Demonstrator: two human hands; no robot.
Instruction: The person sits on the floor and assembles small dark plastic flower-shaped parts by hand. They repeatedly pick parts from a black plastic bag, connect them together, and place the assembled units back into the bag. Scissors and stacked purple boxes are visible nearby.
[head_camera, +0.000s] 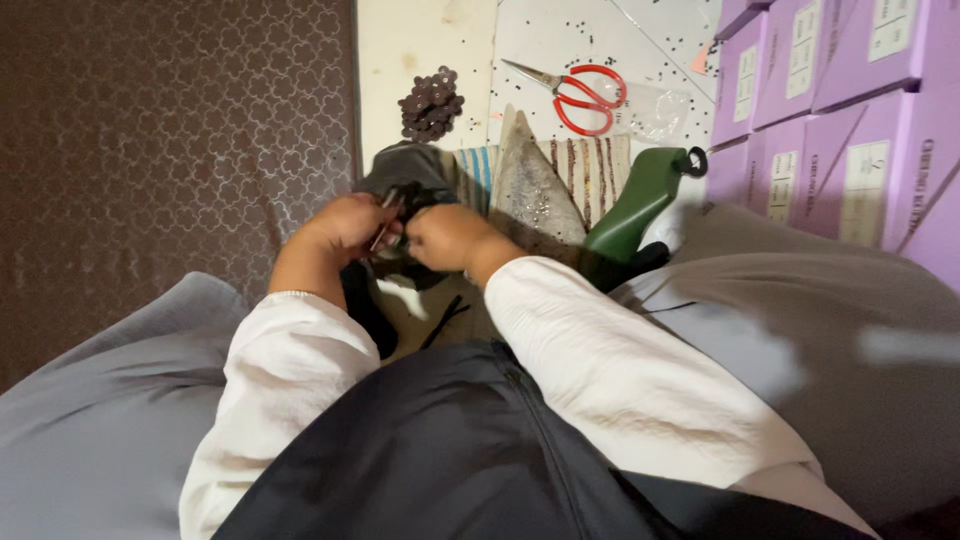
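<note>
My left hand and my right hand meet close together over a dark piece of material in front of my lap. The left hand pinches a thin metal tool, like a needle or small pin, with its fingers closed round it. My right hand grips a small dark part of the same piece, hidden mostly by the fingers. Both arms wear white sleeves. A black cord or strip hangs down below the hands.
Red-handled scissors lie on a white sheet strewn with tiny dark beads. A pile of dark round discs sits further left. A green shoe form and striped cloth lie right; purple boxes stack at far right. Patterned brown floor on the left.
</note>
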